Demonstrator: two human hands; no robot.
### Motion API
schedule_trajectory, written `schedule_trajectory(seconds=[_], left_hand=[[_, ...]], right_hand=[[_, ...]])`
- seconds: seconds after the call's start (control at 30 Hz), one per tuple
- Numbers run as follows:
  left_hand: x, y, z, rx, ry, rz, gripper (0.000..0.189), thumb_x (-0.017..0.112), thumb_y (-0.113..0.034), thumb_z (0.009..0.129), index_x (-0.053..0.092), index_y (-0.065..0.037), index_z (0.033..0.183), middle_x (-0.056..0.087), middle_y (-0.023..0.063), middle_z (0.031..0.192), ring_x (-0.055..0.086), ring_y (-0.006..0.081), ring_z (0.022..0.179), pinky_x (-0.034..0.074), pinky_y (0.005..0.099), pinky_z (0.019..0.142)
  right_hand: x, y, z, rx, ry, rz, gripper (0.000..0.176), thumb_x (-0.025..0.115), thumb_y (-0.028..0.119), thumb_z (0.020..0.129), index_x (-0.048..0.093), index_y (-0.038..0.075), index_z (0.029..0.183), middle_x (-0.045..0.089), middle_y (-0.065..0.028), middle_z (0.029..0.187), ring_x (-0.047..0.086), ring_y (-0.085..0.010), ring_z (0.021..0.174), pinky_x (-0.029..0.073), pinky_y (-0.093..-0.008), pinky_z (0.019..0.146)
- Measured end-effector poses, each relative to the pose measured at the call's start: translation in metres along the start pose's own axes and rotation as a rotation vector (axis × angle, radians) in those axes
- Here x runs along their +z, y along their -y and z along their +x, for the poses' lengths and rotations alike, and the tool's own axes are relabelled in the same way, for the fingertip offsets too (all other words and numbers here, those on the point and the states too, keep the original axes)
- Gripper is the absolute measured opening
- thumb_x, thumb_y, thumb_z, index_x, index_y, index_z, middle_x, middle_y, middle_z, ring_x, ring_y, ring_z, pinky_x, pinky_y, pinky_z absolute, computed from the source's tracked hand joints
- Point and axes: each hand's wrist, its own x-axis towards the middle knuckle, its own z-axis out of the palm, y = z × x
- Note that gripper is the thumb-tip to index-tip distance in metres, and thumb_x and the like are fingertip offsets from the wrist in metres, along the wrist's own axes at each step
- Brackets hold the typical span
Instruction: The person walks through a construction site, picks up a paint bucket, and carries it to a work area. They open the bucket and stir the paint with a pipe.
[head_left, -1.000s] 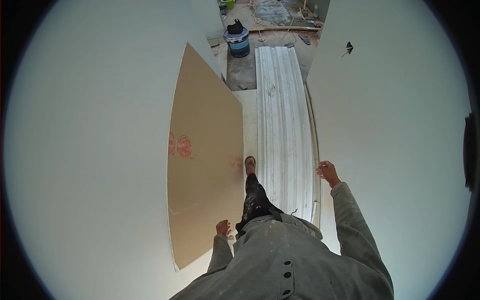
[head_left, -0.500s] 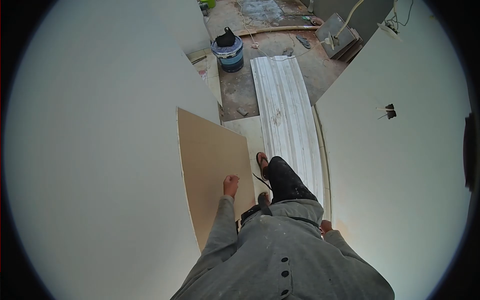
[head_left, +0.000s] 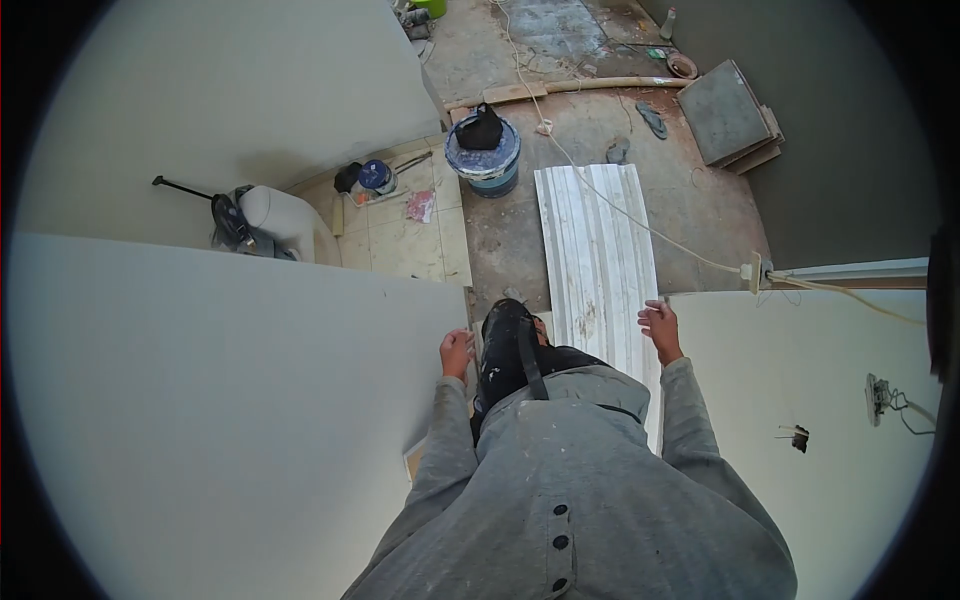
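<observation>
My left hand [head_left: 457,353] hangs beside my left thigh, close to the edge of the white wall [head_left: 250,370], with its fingers loosely bent and nothing visible in it. On the other side, my right hand [head_left: 660,332] is held out over the white ribbed sheet [head_left: 600,250], fingers apart and holding nothing. The sheet lies lengthwise on the floor beside my legs. A black strap [head_left: 530,360] hangs from my waist over the dark trousers. Most of my feet are hidden.
Ahead on the left stands a blue paint bucket [head_left: 492,183] with a black bag [head_left: 480,128] on top. A pale cable [head_left: 640,222] crosses over the sheet to a socket at the right wall edge. Grey tiles [head_left: 725,115] lean against the right wall. A small paint tin [head_left: 376,176] sits left.
I have moved forward past the brown board, now nearly out of sight. My right hand has risen from my hip and opened. The bucket is nearer, and the left floor area has come into view.
</observation>
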Motion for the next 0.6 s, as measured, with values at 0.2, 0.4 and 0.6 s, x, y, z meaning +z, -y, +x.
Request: schedule_trajectory(seconds=[0.2,0.4,0.6], left_hand=[[0.014,-0.080,0.085,-0.040,-0.063,-0.078,0.040,0.052,-0.029,0.091,0.048,-0.008,0.124,0.057,0.0127,0.122,0.054,0.0245,0.112,0.043,0.0379,0.089],[0.026,-0.089,0.233,-0.283,-0.216,-0.034,0.041,0.057,-0.029,0.087,0.054,-0.005,0.120,0.063,0.0153,0.110,0.060,0.0271,0.102,0.047,0.0409,0.084],[0.060,-0.168,0.334,-0.402,-0.189,0.034,0.027,0.058,-0.028,0.086,0.060,-0.011,0.106,0.066,0.0050,0.091,0.060,0.0176,0.073,0.046,0.0345,0.065]], right_hand=[[0.058,0.138,0.128,-0.132,0.071,0.046,0.032,0.053,0.017,0.087,0.054,0.004,0.116,0.066,-0.0079,0.092,0.062,-0.0144,0.078,0.049,-0.0285,0.067],[0.106,0.127,0.270,0.057,0.049,-0.011,0.029,0.053,0.020,0.088,0.055,0.006,0.114,0.065,-0.0061,0.090,0.061,-0.0150,0.076,0.050,-0.0310,0.067],[0.076,0.060,0.324,0.190,-0.105,0.075,0.022,0.057,0.013,0.085,0.061,-0.001,0.101,0.065,-0.0084,0.082,0.059,-0.0148,0.067,0.050,-0.0297,0.061]])
